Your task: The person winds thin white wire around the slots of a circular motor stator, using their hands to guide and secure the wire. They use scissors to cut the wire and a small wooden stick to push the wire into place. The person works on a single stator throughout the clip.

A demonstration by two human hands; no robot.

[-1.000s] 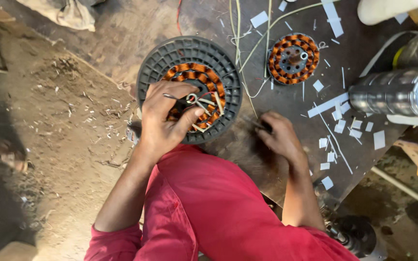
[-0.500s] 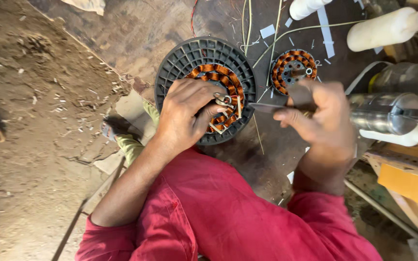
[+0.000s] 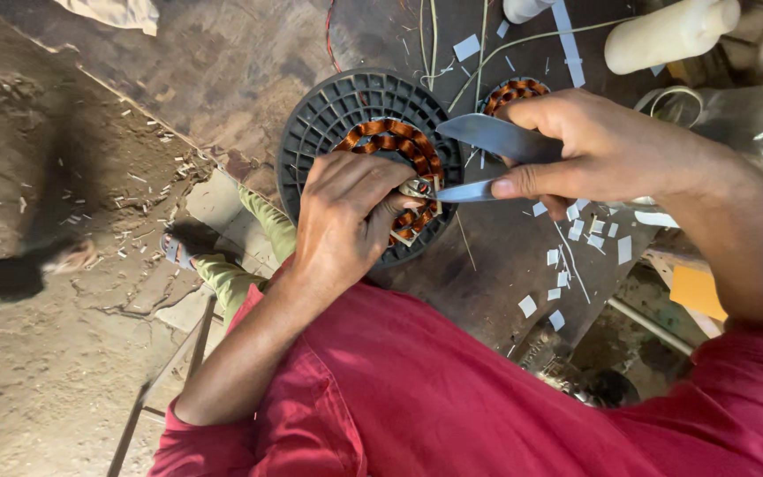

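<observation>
Two hands at the bench (image 3: pixel 222 71): left hand (image 3: pixel 346 221) clenched on the copper-wound stator (image 3: pixel 373 141) in its black ring, right hand (image 3: pixel 602 150) grasping open scissors (image 3: pixel 487 141), white paper slips (image 3: pixel 576 230) alongside.

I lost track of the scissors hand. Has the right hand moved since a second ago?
Yes. The right hand has risen off the workbench below the second copper winding, now holding scissors open beside it.
</observation>
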